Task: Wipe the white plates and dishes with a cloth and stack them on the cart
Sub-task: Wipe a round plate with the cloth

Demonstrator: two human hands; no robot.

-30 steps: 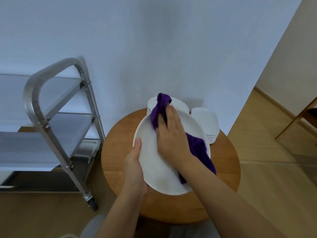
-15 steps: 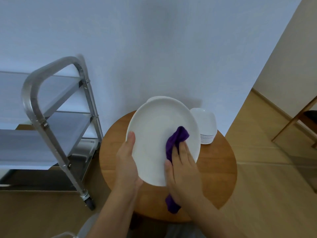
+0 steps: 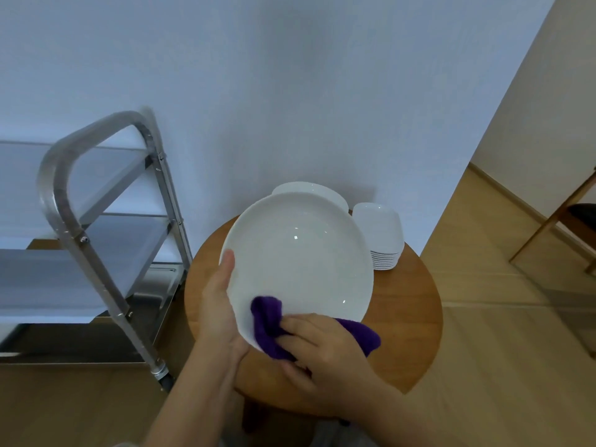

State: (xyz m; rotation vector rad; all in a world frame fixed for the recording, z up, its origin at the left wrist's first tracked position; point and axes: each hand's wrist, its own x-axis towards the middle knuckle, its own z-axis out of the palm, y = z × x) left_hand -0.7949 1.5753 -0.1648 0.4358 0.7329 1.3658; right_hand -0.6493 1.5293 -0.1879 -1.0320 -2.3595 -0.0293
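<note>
We see one large white plate [image 3: 300, 253] held up and tilted over one round wooden table [image 3: 406, 317], and we count two hands on it. The left hand [image 3: 219, 304] grips the plate at its left rim, with the thumb lying on the front face and the palm behind the edge. The right hand [image 3: 322, 346] is closed around one purple cloth [image 3: 267, 324] and presses it against the lower edge of the plate; a part of the cloth comes out at the right side of this hand. Behind the held plate, on the table near the wall, one stack of flat white plates [image 3: 309, 190] is seen, but only its top plate shows, so we cannot count how many are in it. Just beside it to the right stands one stack of small white dishes [image 3: 380, 233], turned upside down; several rims are visible at its base, about ten, though they are too fine to count surely. At the left stands one metal cart [image 3: 106, 240] with three shelves, and the parts of the shelves that we can see carry no plate. At the right edge, well apart from the table, a part of one wooden chair [image 3: 567, 221] is visible.
</note>
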